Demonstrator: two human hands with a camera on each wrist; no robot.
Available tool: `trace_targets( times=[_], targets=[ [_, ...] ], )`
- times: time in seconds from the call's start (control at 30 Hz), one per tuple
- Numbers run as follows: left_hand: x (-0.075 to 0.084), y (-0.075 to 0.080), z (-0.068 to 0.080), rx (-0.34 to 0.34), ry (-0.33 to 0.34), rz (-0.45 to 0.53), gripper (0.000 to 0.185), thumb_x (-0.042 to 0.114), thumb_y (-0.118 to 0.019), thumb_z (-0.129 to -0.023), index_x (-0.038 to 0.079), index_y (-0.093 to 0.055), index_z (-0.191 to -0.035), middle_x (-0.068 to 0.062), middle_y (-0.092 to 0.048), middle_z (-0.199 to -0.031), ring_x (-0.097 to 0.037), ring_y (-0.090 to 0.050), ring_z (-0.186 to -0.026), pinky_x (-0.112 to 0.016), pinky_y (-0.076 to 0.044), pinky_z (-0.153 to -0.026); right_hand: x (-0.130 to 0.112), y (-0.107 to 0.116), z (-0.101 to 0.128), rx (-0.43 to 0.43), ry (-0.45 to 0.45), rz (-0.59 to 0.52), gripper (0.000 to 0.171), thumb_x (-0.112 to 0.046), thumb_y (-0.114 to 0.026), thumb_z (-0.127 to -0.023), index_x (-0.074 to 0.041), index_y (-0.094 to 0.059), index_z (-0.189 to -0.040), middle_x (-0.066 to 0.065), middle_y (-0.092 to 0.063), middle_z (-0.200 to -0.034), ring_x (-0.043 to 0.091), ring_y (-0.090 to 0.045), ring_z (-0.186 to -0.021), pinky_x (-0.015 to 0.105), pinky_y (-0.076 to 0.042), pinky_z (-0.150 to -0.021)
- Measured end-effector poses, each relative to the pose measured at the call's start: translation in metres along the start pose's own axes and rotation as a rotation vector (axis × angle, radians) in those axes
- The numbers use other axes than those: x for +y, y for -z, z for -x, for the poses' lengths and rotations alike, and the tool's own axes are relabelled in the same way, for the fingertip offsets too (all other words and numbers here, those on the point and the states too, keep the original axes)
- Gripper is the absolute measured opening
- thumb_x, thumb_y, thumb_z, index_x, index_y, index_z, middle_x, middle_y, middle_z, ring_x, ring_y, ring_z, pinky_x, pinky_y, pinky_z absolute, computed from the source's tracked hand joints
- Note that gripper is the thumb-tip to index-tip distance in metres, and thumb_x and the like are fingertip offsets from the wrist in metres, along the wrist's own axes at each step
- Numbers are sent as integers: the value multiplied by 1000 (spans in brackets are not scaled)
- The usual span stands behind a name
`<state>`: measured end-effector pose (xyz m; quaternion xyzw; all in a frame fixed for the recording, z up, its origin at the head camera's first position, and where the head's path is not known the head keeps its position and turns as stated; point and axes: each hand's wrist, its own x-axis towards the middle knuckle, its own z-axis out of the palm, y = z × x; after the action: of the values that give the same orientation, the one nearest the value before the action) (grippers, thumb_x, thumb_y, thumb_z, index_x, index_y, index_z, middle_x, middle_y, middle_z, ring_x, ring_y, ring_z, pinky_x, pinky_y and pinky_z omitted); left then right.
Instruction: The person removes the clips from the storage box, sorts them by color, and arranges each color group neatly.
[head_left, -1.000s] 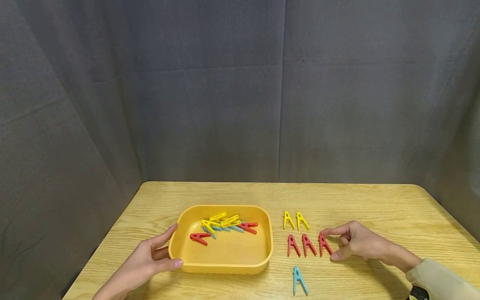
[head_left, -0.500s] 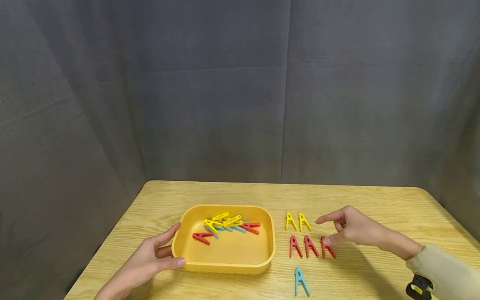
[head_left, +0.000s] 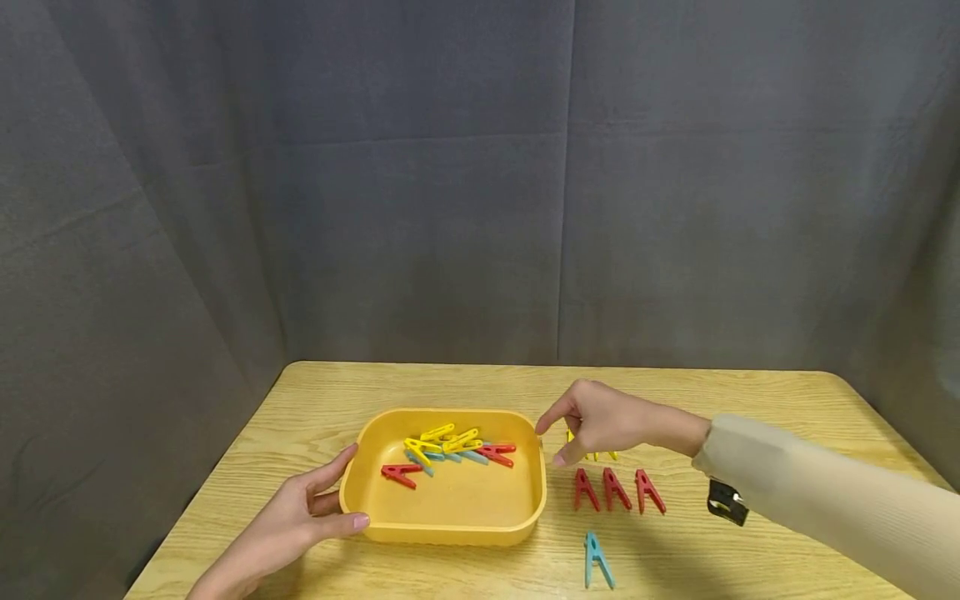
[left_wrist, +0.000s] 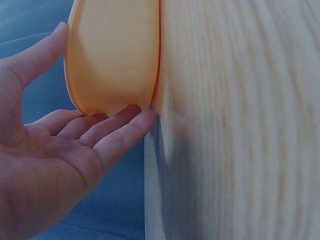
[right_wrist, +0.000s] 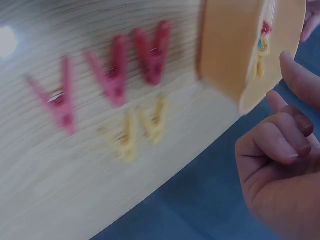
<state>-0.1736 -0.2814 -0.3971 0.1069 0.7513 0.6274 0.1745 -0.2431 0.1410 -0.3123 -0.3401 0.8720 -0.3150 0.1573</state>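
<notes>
A yellow plastic tub (head_left: 442,531) holds a loose heap of yellow clothespins (head_left: 422,450), blue ones and red clothespins (head_left: 400,474). My left hand (head_left: 288,517) holds its left end, thumb at the front corner and fingers along the side wall. Over by the tub's right rim, my right hand (head_left: 611,417) has its index finger and thumb spread, with nothing between them. Its other fingers are bent in the right wrist view. On the table stand three red clothespins (head_left: 650,492) in a row, one blue clothespin (head_left: 597,560) nearer me, and two yellow clothespins (right_wrist: 152,120), partly hidden by my right hand in the head view.
Everything rests on a wood-grain table (head_left: 750,400) with rounded far corners. A dark grey curtain (head_left: 420,250) hangs behind it and along both sides. A black strap (head_left: 727,502) is worn at the right sleeve.
My right hand has left the rightmost red clothespin on the table and moved left to the tub's right rim. The left hand stays at the tub's left end.
</notes>
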Motion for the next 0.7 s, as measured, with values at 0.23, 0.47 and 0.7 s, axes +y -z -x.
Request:
trace_targets(
  times=[0.23,0.47,0.7],
  targets=[
    [-2,-2,0,13,-6,-9,100,13,-83,-94,0,-17,-167,-29,-20,-168,-40,-55,-136,-38,-59,-94,-21,-19,-38,-72,46,87,35,-5,-90,-82,1,-80,-115,-12,-37,-48,3,-29,-46,19,-31,-49],
    [-1,-4,-1,25,6,-4,101,14,-84,-92,1,-18,-168,-27,-21,-169,-39,-55,-137,-37,-59,-94,-27,-35,-63,-104,33,162,35,-4,-91,-81,2,-80,-114,-11,-42,-48,4,-31,-45,18,-31,-48],
    [0,-6,-1,27,-3,-17,100,15,-84,-92,2,-20,-168,-26,-20,-170,-40,-53,-138,-37,-58,-96,-28,-42,-79,-49,2,187,42,-2,-89,-83,6,-76,-122,-9,-43,-45,6,-28,-40,19,-27,-45]
  ],
)
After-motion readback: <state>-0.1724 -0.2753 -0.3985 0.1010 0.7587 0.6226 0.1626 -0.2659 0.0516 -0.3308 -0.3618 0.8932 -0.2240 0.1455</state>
